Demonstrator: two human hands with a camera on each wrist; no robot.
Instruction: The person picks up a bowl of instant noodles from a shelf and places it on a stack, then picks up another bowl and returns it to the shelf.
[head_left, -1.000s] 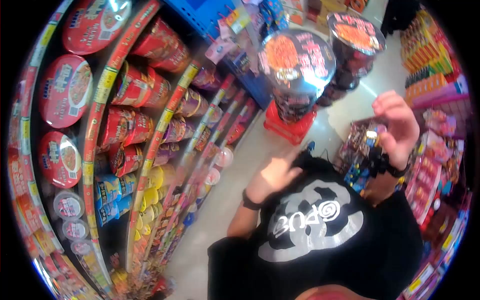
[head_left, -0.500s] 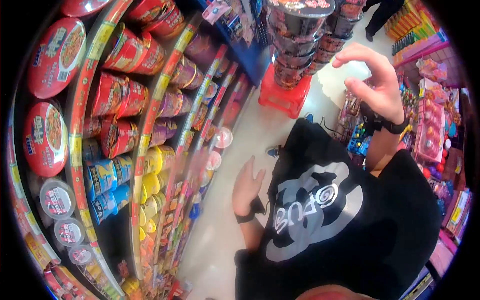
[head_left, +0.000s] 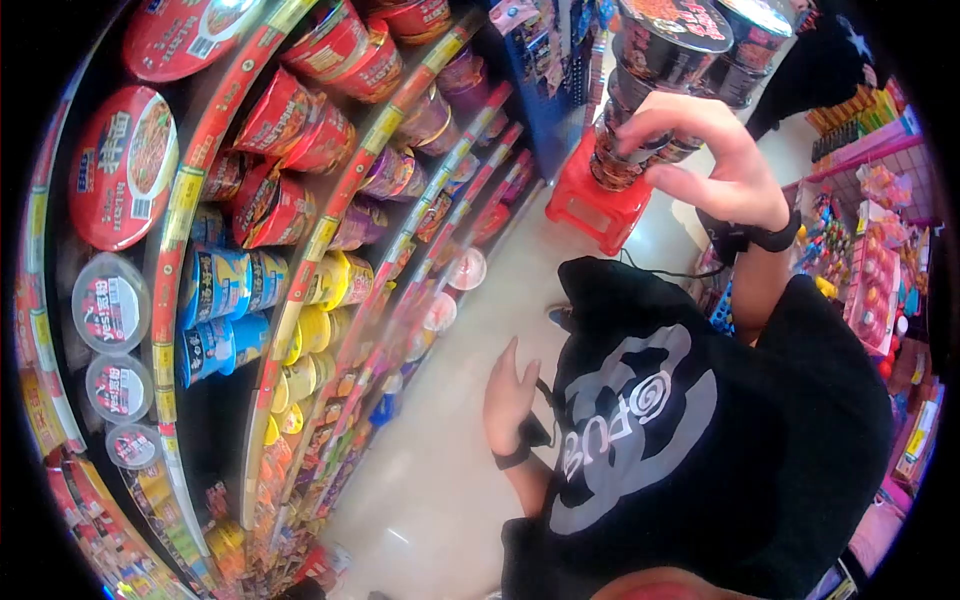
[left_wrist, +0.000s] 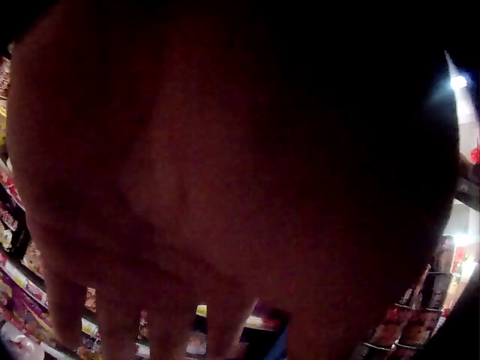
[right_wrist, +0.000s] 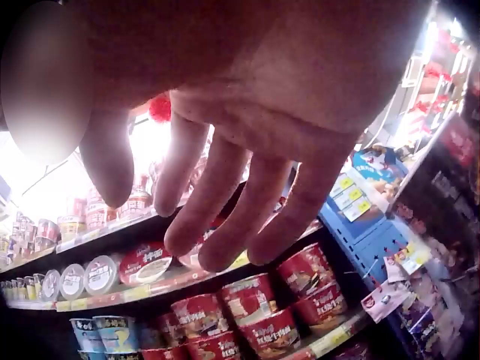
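My right hand [head_left: 715, 160] is raised with fingers loosely bent and thumb apart, holding nothing. In the head view it overlaps a stack of black instant noodle cups [head_left: 665, 50] that stands on a red stool [head_left: 600, 205]. The right wrist view shows its fingers [right_wrist: 217, 202] spread before shelves of red noodle cups [right_wrist: 251, 304]. My left hand [head_left: 510, 395] hangs low over the pale floor beside the black shirt, fingers straight, thumb apart, nothing held. Its dark palm [left_wrist: 180, 180] fills most of the left wrist view.
Along the left run shelves with red noodle bowls [head_left: 125, 165], blue cups [head_left: 220, 285] and yellow cups [head_left: 325, 280]. A blue pegboard rack [head_left: 545, 100] stands behind the stool. Packed goods [head_left: 870, 275] line the right side, and a person in dark clothes [head_left: 815, 70] stands at the back.
The view has swung and shifted over the shelves and cup stacks. My left hand has turned its fingers upward in view and dropped closer to the shirt; the right hand's fingers have bent over forward.
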